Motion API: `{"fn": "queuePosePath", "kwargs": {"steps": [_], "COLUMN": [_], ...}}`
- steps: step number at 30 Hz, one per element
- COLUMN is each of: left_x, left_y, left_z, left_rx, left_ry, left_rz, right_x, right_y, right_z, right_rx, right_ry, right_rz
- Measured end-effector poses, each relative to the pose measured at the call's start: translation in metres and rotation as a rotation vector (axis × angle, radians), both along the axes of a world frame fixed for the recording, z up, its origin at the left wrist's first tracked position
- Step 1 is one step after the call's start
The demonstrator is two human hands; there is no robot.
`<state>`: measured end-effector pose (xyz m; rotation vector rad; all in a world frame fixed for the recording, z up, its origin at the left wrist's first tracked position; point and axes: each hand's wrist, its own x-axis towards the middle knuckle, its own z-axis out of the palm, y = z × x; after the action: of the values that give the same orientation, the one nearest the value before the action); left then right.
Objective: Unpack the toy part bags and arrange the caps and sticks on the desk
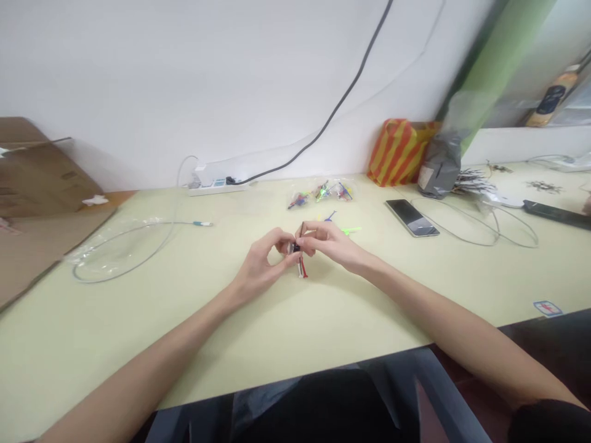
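My left hand point(264, 264) is closed, thumb and fingers pinching a small black piece point(296, 247) over the middle of the table. From the other side my right hand point(329, 243) grips the same piece with bent fingers, and a thin dark tip sticks up by its index finger. Beneath the fingertips show a thin red part point(303, 268) and a white part point(300, 271); whether they join the black piece is hidden. Just beyond my right hand lie a bright green plastic piece point(351, 231) and a blue plastic piece point(331, 216).
Small clear bags of coloured parts point(323, 191) lie toward the wall. A phone point(412, 218) and a striped bag point(397, 154) are at the right. On the left are a white cable point(133, 269), a cardboard box point(41, 166) and a power strip point(217, 189). Another person's fingers show at the far right edge.
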<state>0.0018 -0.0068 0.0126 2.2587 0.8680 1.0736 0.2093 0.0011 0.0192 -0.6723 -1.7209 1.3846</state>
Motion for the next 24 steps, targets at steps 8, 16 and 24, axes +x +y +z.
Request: {"fn": "queuePosePath", "kwargs": {"steps": [8, 16, 24], "left_x": [0.002, 0.002, -0.002], "left_y": [-0.004, -0.007, -0.003], "left_z": [0.003, -0.003, -0.005], "left_rx": [-0.04, 0.112, 0.183], "left_ry": [-0.024, 0.0, 0.016], "left_rz": [-0.06, -0.061, -0.115], "right_x": [0.0, 0.004, 0.003], "right_y": [-0.001, 0.0, 0.002], "right_z": [-0.003, -0.004, -0.008], "right_rx": [-0.049, -0.104, -0.137], "right_ry": [0.015, 0.016, 0.113], "right_rz": [0.133, 0.267, 0.307]}}
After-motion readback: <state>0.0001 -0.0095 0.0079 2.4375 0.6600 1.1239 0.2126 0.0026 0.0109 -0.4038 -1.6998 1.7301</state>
